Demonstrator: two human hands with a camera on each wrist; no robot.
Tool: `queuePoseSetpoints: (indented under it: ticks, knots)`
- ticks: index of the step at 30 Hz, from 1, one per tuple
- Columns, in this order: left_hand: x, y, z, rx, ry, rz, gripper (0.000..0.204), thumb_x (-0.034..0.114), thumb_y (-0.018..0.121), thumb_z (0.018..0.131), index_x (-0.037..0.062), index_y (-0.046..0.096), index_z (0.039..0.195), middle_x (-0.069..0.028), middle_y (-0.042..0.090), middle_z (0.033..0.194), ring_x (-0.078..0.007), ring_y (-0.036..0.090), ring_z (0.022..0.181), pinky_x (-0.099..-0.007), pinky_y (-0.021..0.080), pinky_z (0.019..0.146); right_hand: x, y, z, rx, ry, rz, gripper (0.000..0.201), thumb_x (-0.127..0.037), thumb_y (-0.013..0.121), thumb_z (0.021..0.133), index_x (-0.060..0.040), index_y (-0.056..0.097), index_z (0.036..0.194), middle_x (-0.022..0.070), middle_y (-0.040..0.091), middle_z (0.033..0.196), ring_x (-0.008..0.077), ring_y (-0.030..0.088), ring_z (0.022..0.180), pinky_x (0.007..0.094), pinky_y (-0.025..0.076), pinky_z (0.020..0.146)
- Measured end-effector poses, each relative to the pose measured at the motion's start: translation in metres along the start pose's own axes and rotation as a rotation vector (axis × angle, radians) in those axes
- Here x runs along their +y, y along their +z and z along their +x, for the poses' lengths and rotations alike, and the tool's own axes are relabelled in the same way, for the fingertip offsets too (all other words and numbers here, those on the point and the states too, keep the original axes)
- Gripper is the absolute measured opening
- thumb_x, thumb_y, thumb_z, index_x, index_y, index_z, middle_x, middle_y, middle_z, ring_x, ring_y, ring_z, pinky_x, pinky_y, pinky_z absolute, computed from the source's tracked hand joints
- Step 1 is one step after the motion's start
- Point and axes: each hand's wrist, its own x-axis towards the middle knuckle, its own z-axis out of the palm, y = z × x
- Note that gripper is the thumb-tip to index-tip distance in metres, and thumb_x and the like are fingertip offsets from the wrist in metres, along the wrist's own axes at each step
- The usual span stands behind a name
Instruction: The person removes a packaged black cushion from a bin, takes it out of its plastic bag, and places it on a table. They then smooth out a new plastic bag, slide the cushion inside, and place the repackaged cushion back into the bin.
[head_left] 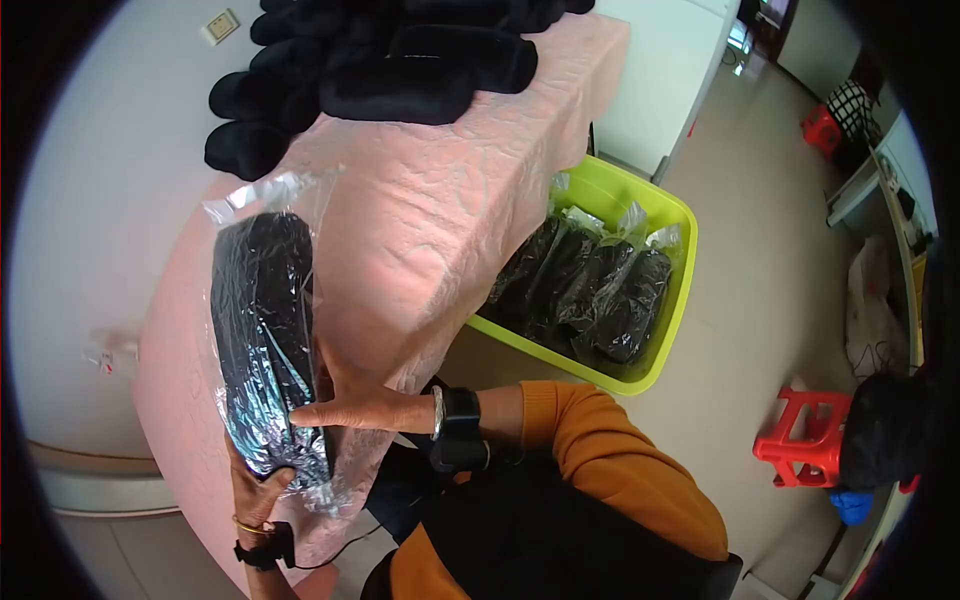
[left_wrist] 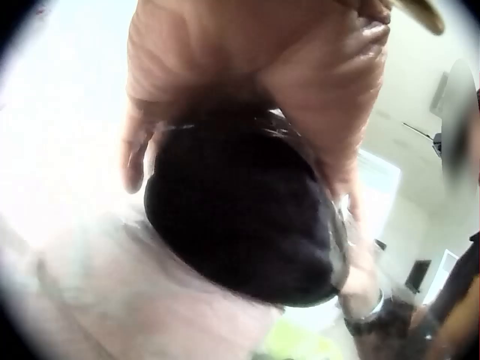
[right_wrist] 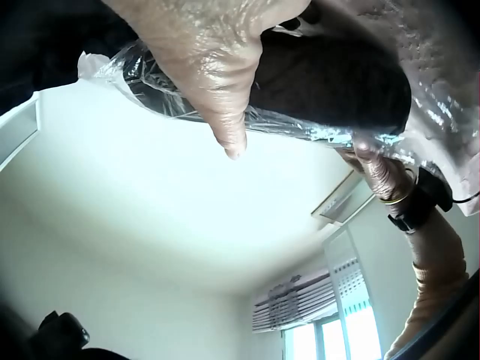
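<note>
A long black cushion (head_left: pixel 268 300) in a clear plastic bag lies lengthwise over the pink-covered table (head_left: pixel 390 220). The bag's loose, crinkled mouth (head_left: pixel 262 197) points to the far end. My left hand (head_left: pixel 258 490) grips the near end, thumb on top and fingers beneath. In the left wrist view, that hand (left_wrist: pixel 255 56) spans the cushion's rounded dark end (left_wrist: pixel 240 217). From the right side my right hand (head_left: pixel 375 408) holds the cushion around its lower half, its thumb across the upper face. The right wrist view shows this thumb (right_wrist: pixel 225 112) against the film, other fingers mostly hidden.
Several unbagged black cushions (head_left: pixel 400 90) are piled at the table's far end. Beside the table on the floor, a lime-green tub (head_left: pixel 690 270) holds several bagged black cushions (head_left: pixel 635 300). A red stool (head_left: pixel 805 435) stands at the right. A wall (head_left: pixel 100 200) borders the left.
</note>
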Motion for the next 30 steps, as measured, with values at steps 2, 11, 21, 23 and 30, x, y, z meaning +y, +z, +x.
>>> queuePoseSetpoints:
  ticks: [2, 11, 21, 23, 30]
  knots:
    - [0.009, 0.012, 0.012, 0.085, 0.061, -0.02, 0.118, 0.033, 0.089, 0.063, 0.0069, 0.014, 0.151, -0.011, 0.038, 0.141, -0.0196, 0.04, 0.127, -0.0354, 0.029, 0.11, -0.009, 0.004, 0.004, 0.143, -0.056, -0.077, 0.113, -0.031, 0.083, 0.071, -0.0045, 0.006, 0.15, 0.0148, 0.021, 0.148, 0.025, 0.02, 0.138, 0.0372, 0.022, 0.113]
    - [0.045, 0.11, 0.104, -0.221, 0.433, 0.272, 0.119, 0.037, 0.088, 0.059, 0.0003, 0.016, 0.148, -0.0213, 0.033, 0.145, -0.0343, 0.032, 0.135, -0.0451, 0.027, 0.111, -0.137, -0.138, -0.101, 0.714, -0.292, -0.268, 0.043, -0.012, 0.067, 0.082, -0.0015, 0.054, 0.121, 0.0067, 0.062, 0.11, 0.0169, 0.062, 0.095, 0.0313, 0.051, 0.085]
    - [-0.024, 0.043, 0.156, -0.395, 0.251, 1.132, 0.144, 0.066, 0.082, 0.045, -0.0003, 0.007, 0.149, -0.03, 0.007, 0.152, -0.046, 0.008, 0.142, -0.0554, 0.012, 0.113, -0.117, -0.346, -0.264, 1.411, -0.187, -0.317, 0.061, -0.015, 0.076, 0.071, -0.0016, 0.048, 0.124, 0.009, 0.062, 0.109, 0.0228, 0.061, 0.096, 0.0354, 0.049, 0.087]
    - [-0.027, 0.041, 0.153, -0.397, 0.234, 1.151, 0.147, 0.068, 0.081, 0.043, -0.0005, 0.006, 0.149, -0.0308, 0.005, 0.152, -0.0466, 0.007, 0.142, -0.0561, 0.01, 0.113, -0.096, -0.379, -0.253, 1.452, -0.087, -0.545, 0.06, -0.012, 0.076, 0.071, -0.0009, 0.048, 0.124, 0.0088, 0.062, 0.11, 0.0216, 0.061, 0.096, 0.0348, 0.049, 0.086]
    - [-0.03, 0.04, 0.155, -0.43, 0.19, 1.195, 0.15, 0.071, 0.078, 0.044, -0.0046, 0.001, 0.148, -0.0337, -0.002, 0.151, -0.0481, -0.001, 0.142, -0.0569, 0.004, 0.112, -0.017, -0.492, -0.152, 1.46, 0.188, -0.753, 0.079, -0.023, 0.079, 0.065, 0.001, 0.042, 0.13, 0.0163, 0.058, 0.118, 0.0284, 0.057, 0.107, 0.0362, 0.044, 0.093]
